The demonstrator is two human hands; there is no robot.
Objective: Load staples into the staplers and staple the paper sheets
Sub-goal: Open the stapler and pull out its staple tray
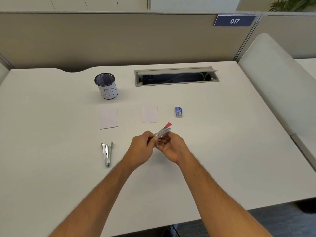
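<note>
"017" on blue partition sign (pixel 234 21), "in" on mesh cup (pixel 107 86)

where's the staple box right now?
In the head view, the blue staple box lies on the desk right of centre, just right of the right-hand paper sheet and beyond the red-tipped stapler held in both hands.

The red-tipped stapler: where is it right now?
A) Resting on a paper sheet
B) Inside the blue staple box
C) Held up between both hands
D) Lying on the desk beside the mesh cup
C: the red-tipped stapler is off the desk, gripped by the left hand and cradled in the right hand; the other stapler lies on the desk.
</note>
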